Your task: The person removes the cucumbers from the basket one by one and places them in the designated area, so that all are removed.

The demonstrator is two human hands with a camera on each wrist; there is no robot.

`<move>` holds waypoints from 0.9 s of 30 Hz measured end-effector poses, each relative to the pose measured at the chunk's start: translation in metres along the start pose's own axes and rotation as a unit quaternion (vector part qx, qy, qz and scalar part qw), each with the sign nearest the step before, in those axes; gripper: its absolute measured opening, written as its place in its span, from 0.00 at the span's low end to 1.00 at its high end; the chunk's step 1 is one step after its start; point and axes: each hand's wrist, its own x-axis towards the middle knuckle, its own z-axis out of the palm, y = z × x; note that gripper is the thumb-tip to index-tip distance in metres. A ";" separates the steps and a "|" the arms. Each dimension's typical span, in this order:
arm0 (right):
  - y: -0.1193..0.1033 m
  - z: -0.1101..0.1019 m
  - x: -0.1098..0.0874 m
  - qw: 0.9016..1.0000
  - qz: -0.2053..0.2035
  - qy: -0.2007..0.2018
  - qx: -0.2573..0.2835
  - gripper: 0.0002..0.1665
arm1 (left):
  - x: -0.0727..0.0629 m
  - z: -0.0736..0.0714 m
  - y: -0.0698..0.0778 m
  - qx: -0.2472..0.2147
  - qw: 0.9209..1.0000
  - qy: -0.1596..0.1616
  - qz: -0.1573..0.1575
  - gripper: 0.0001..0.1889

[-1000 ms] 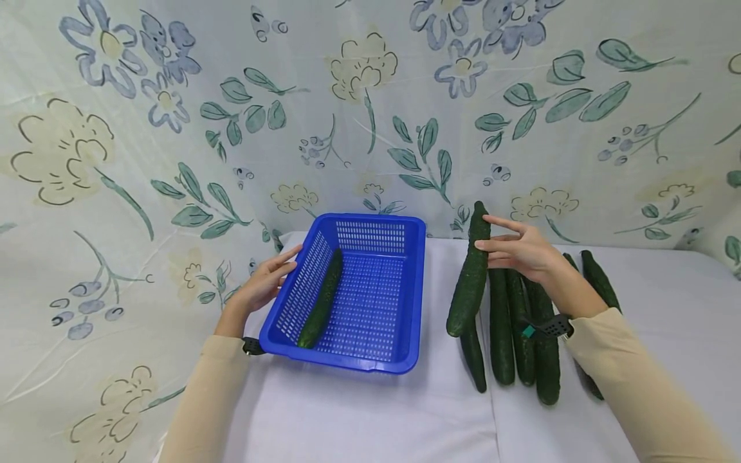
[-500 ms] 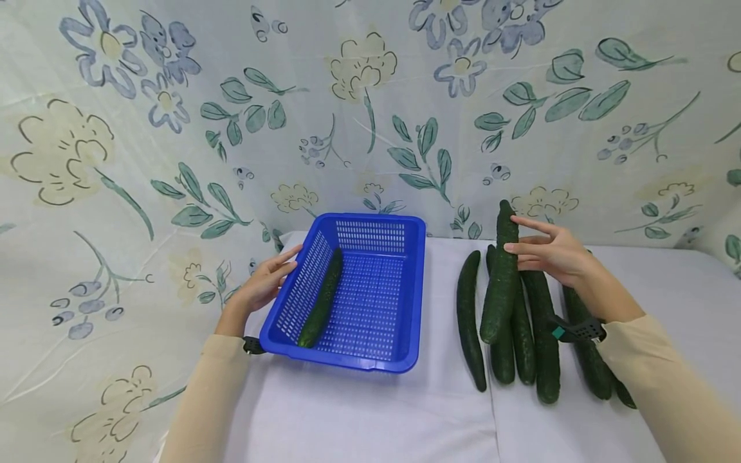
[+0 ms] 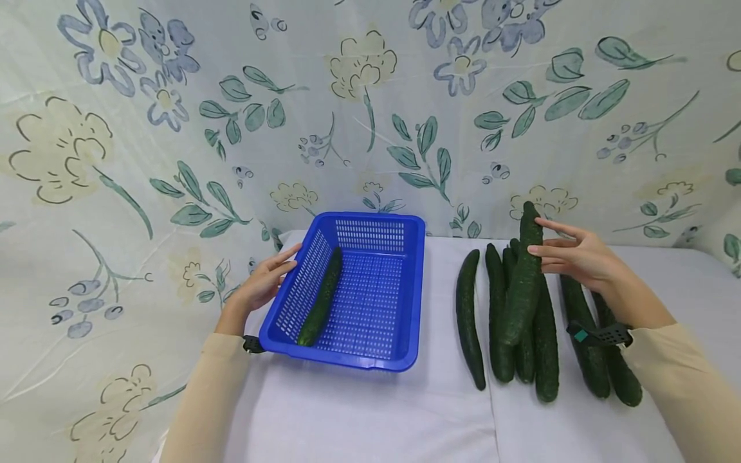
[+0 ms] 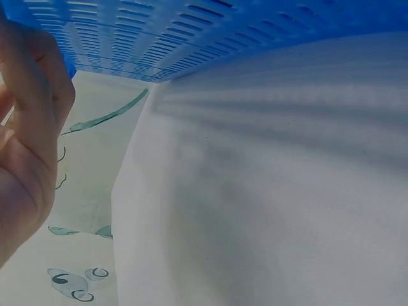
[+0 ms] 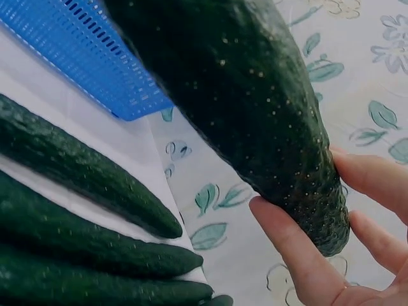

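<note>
My right hand (image 3: 579, 257) pinches a long dark green cucumber (image 3: 522, 283) near its narrow upper end, thumb on one side and fingers on the other. The cucumber slants over several others lying side by side; its bumpy skin (image 5: 242, 95) fills much of the right wrist view. On the left, the fingers of my left hand (image 3: 263, 286) rest against the outer left rim of a blue plastic basket (image 3: 421, 289). One cucumber (image 3: 321, 299) lies inside along the basket's left wall. In the left wrist view, the left hand (image 4: 32, 121) is beside the slotted basket wall (image 4: 191, 32).
A curved cucumber (image 3: 470, 321) lies apart between the basket and the row. Farther right, two more cucumbers (image 3: 587, 347) lie partly under my right forearm. A white cloth (image 3: 347, 411) covers the table, and a floral curtain (image 3: 359, 128) hangs along its back edge.
My right hand has moved to the right with the cucumber, passing over the row and uncovering the curved one. The left hand and basket have stayed put.
</note>
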 end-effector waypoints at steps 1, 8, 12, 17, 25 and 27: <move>0.001 -0.003 -0.001 1.000 0.002 0.001 0.008 0.50 | 0.000 0.000 0.000 0.001 1.000 0.001 0.001 0.29; 0.010 -0.026 -0.008 1.000 0.003 0.004 0.024 0.48 | 0.000 0.000 -0.003 0.020 1.000 0.007 0.008 0.29; 0.017 -0.041 -0.013 1.000 -0.010 0.008 -0.002 0.46 | 0.000 0.000 -0.003 0.028 0.999 0.007 0.014 0.28; 0.025 -0.061 -0.020 0.999 -0.023 0.012 -0.041 0.45 | -0.001 0.000 -0.003 0.025 1.000 0.006 0.015 0.28; 0.038 -0.091 -0.031 0.995 -0.027 0.018 -0.091 0.43 | -0.001 0.000 -0.002 0.014 1.000 -0.001 0.017 0.28; 0.043 -0.096 -0.033 0.994 -0.029 0.023 -0.101 0.44 | -0.001 0.000 -0.002 0.015 1.000 -0.002 0.017 0.28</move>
